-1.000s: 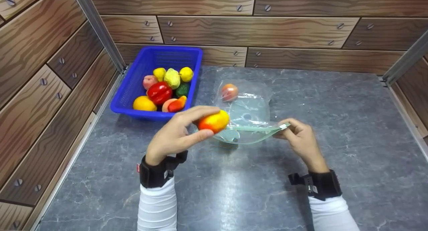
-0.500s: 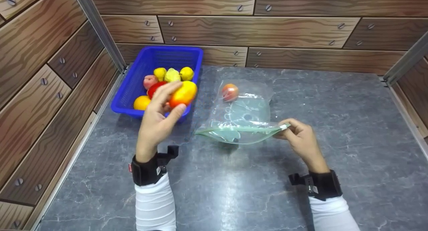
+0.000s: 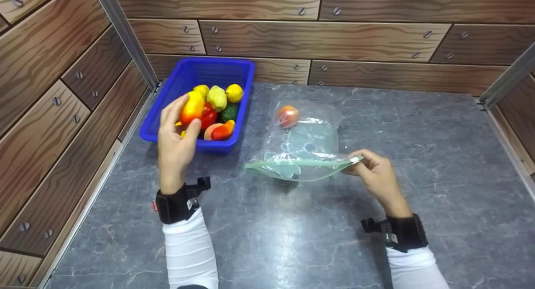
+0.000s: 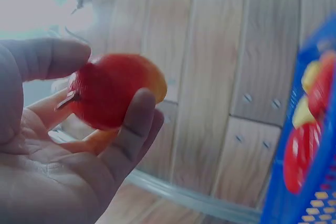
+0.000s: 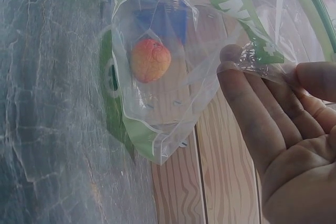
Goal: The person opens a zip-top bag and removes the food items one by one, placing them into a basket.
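Observation:
My left hand holds a red and yellow mango over the front left part of the blue basket. In the left wrist view the mango sits between thumb and fingers, its stem toward the palm. My right hand pinches the right end of the mouth of a clear zip bag, which lies on the table with its mouth slightly parted toward me. Inside the bag, near its far end, is a red-yellow peach-like fruit.
In the basket lie a red bell pepper, a crinkled yellow-green fruit, lemon-like yellow fruits, a dark green fruit and a red-orange curved piece. Wood-patterned walls enclose the grey table at back and sides.
My left hand has carried the mango leftward and away from me, from beside the bag's mouth to over the basket. The right hand and the bag stay in place.

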`<state>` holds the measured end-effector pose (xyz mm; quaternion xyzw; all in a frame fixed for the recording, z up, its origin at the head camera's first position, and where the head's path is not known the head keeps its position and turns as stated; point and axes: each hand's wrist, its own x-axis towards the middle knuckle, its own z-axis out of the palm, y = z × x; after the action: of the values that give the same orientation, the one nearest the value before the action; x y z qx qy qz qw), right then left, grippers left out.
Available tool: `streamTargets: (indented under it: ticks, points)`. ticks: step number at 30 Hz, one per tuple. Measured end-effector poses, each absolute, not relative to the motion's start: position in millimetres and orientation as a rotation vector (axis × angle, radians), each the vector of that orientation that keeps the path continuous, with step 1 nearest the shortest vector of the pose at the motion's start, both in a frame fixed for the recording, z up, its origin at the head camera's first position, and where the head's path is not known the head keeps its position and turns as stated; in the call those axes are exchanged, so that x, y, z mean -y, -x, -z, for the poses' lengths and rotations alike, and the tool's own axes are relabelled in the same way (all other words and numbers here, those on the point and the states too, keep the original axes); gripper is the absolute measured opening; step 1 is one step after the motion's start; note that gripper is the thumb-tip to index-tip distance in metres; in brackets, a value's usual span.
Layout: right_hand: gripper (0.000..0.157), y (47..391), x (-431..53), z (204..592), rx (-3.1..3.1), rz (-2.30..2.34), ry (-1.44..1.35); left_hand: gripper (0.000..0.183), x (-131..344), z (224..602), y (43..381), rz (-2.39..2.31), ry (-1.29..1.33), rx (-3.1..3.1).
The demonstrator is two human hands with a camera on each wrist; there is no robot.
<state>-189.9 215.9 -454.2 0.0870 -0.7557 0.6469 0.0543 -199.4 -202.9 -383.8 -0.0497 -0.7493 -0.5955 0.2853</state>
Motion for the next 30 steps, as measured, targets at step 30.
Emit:
streamTargets:
  ticks: [30]
  points:
    - [0.012, 189, -215, 454, 2.286, -1.981, -0.271, 0.067, 235, 452, 252, 1.064, -0.369, 2.401]
